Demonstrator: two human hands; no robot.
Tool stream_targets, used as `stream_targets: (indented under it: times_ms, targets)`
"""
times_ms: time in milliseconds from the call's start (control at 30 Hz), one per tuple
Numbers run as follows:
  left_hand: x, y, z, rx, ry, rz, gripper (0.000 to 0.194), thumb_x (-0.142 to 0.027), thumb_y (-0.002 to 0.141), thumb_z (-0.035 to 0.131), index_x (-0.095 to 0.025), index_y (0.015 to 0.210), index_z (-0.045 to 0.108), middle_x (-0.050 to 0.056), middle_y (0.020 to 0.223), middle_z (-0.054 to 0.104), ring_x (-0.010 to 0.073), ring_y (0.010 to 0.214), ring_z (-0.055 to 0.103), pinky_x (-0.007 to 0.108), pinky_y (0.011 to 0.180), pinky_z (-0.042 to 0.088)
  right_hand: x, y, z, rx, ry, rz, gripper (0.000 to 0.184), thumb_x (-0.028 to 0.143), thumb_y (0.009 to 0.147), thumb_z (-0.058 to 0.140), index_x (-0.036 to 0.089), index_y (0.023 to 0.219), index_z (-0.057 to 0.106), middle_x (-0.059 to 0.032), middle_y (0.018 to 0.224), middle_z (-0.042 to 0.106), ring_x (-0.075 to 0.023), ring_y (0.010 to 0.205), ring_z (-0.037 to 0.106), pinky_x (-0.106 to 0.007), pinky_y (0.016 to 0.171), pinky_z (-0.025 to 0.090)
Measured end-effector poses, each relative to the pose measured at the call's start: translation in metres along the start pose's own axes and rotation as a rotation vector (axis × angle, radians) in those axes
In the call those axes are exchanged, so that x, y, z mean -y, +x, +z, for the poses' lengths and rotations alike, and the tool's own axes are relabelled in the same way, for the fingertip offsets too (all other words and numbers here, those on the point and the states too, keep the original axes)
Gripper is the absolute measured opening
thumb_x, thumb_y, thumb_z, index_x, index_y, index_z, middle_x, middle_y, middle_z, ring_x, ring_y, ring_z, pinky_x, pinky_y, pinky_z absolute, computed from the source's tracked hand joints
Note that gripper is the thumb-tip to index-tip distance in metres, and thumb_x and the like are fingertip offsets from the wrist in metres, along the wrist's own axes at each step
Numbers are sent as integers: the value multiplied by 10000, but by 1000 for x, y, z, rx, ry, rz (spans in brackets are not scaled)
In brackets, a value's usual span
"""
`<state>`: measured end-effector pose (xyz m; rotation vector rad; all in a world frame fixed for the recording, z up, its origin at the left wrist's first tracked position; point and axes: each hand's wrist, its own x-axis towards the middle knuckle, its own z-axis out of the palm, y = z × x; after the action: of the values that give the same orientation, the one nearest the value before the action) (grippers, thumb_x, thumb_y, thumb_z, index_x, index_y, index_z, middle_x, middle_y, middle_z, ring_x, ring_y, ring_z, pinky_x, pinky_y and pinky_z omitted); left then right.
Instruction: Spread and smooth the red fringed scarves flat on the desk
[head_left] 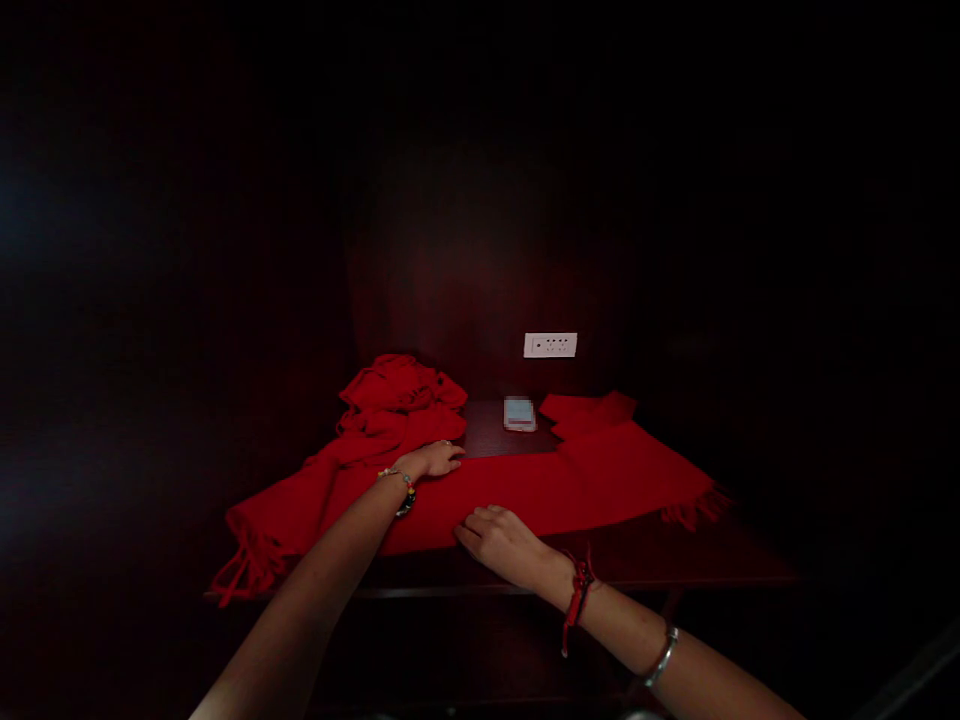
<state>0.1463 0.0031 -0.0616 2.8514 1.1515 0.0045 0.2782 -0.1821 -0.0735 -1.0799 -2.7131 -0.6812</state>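
Note:
A red fringed scarf (510, 490) lies spread in a long band across the dark table. My left hand (433, 460) rests at the band's far edge, its fingers stretched out over the cloth. At the near edge, my right hand (499, 538) has its fingers curled on the scarf's border; its fingertips are partly hidden. Tassels hang from the cloth at the left and right ends. Beside my left hand, a crumpled heap of red cloth (401, 385) is piled at the back left; whether it is a separate piece I cannot tell.
A phone with a lit, blurred screen (519, 413) lies on the table (484, 430) near the back. Folded red cloth (589, 412) sits to its right. A white socket panel (550, 345) is on the dark wall behind. The table's front edge runs below my hands.

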Motion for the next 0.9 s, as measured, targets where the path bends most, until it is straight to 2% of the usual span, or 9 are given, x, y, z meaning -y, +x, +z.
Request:
stream_targets:
  times_ms: [100, 200, 267, 367, 467, 633, 900]
  targets:
    - [6, 9, 1, -9, -5, -38, 401, -258, 758, 469, -142, 1141, 504, 111, 1066, 573, 195, 943, 526, 263, 784, 391, 1, 1, -2, -11, -15, -51, 169, 138, 828, 434, 162, 981, 501, -36, 766, 556, -149, 717, 497, -273, 603, 365]
    - [10, 10, 1, -7, -20, -61, 347, -237, 729, 494, -150, 1059, 555, 70, 920, 617, 164, 818, 554, 233, 699, 410, 1, 2, -5, -7, -14, -143, 237, 178, 853, 399, 231, 1076, 459, -20, 783, 540, -135, 701, 480, -256, 563, 340]
    - [11, 7, 0, -9, -30, -73, 282, -217, 707, 500, -158, 968, 591, 45, 850, 619, 148, 760, 552, 223, 661, 411, -1, 2, -7, 0, -21, -202, 228, 192, 855, 398, 269, 1058, 467, -8, 797, 533, -131, 699, 470, -246, 545, 323]
    - [9, 1, -1, -29, -44, -82, 205, -216, 683, 507, -179, 856, 610, 35, 867, 601, 156, 788, 534, 236, 665, 407, -5, 2, -9, 8, -36, -246, 188, 179, 847, 409, 259, 989, 503, -7, 810, 529, -133, 720, 463, -249, 569, 324]
    - [4, -2, -2, -48, -68, -83, 218, -224, 680, 511, -206, 881, 594, 28, 908, 590, 172, 855, 514, 258, 705, 397, -6, 2, -8, 13, -32, -221, 133, 166, 840, 418, 207, 890, 535, -23, 826, 534, -143, 757, 462, -268, 623, 339]
    - [-2, 1, -1, -37, -123, -136, 240, -241, 699, 511, -207, 929, 569, 23, 852, 608, 154, 764, 530, 260, 692, 390, -1, 4, -5, 1, -37, -132, 157, 119, 842, 384, 140, 878, 535, -47, 800, 545, -156, 760, 462, -288, 652, 343]
    - [2, 1, -3, -53, -224, -174, 121, -269, 671, 538, -172, 723, 590, 12, 713, 592, 137, 659, 506, 238, 627, 375, 2, 10, -3, 12, -13, -26, 134, 133, 844, 391, 166, 906, 504, -41, 792, 551, -157, 757, 474, -291, 672, 350]
